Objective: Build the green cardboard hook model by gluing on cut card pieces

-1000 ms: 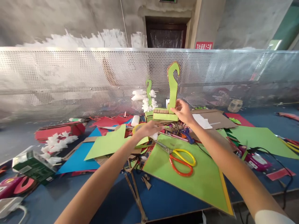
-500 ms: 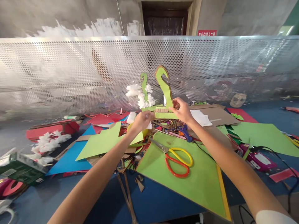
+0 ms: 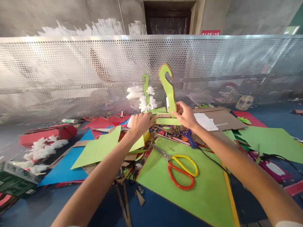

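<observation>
Both hands (image 3: 142, 121) (image 3: 186, 114) pinched shut on the green cardboard hook (image 3: 167, 91) and its base, upright near the desk's (image 3: 165, 205) far edge beside the mesh screen (image 3: 71, 75). Could have toppled or split at the glued joint if squeezed unevenly.

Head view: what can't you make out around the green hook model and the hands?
- Left hand: fingertips face away, grip on the green hook model unclear.
- Right hand: covers the model's base corner.
- Smaller hook piece: base hidden by white tufts.
- Red sign: cut by the mesh fence, unreadable.
</observation>
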`<state>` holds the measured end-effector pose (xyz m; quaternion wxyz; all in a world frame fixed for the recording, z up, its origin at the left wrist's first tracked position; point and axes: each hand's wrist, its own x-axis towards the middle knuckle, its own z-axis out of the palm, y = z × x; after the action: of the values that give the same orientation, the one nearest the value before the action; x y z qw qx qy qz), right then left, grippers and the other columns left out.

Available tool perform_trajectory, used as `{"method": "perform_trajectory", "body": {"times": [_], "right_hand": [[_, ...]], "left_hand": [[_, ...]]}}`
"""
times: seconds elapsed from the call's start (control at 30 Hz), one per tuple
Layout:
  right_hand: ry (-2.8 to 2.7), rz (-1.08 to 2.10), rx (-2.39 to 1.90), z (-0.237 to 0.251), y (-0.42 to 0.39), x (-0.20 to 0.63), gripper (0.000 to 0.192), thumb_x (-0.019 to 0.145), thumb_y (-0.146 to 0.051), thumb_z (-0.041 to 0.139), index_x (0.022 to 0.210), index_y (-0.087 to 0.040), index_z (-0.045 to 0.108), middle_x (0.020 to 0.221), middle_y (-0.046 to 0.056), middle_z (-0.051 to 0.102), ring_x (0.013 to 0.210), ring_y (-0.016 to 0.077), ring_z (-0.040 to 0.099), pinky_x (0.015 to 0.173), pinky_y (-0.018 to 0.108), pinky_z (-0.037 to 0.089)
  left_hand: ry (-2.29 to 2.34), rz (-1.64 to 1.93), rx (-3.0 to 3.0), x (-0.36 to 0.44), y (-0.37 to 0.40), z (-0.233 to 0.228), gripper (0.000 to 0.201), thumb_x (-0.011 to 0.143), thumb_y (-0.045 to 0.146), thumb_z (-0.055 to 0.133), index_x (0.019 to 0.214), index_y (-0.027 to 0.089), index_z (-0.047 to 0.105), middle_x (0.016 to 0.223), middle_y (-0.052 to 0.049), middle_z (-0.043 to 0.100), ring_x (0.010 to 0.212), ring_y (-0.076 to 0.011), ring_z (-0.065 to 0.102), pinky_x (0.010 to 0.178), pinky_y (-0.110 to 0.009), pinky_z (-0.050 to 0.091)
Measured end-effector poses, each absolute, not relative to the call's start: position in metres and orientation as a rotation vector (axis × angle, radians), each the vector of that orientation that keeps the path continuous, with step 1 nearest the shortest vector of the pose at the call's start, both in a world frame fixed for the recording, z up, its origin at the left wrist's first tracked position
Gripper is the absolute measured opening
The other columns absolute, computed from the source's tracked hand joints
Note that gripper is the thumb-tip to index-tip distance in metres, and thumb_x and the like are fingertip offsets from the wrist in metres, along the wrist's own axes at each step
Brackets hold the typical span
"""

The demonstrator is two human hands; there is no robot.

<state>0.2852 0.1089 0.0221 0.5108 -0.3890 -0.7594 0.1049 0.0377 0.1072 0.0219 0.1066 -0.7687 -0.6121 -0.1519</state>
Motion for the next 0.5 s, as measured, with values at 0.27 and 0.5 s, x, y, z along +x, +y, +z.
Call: {"method": "perform_trajectory", "body": {"times": [0.27,0.5], "right_hand": [[-1.724,0.434,-0.936,0.026,0.109,0.282,0.026,0.086,-0.045,0.069,0.096,-0.024,0.057,0.099,0.007,0.070,0.086,0.0222,0.064,0.070,0.035,0.054],[-1.697,0.533,-0.931,0.020,0.117,0.287,0.029,0.084,-0.046,0.070,0.096,-0.023,0.057,0.101,0.007,0.071,0.087,0.0231,0.064,0.075,0.037,0.054]], "left_hand": [[-0.825,-0.340,-2.623,0.042,0.104,0.003,0.045,0.108,0.020,0.039,0.147,0.027,0.059,0.078,-0.006,0.073,0.088,-0.0220,0.068,0.091,-0.037,0.052],[-0.770,-0.356,-2.548,0.028,0.111,0.000,0.049,0.107,0.013,0.033,0.143,0.027,0.063,0.069,-0.005,0.068,0.086,-0.0218,0.067,0.080,-0.034,0.054]]}}
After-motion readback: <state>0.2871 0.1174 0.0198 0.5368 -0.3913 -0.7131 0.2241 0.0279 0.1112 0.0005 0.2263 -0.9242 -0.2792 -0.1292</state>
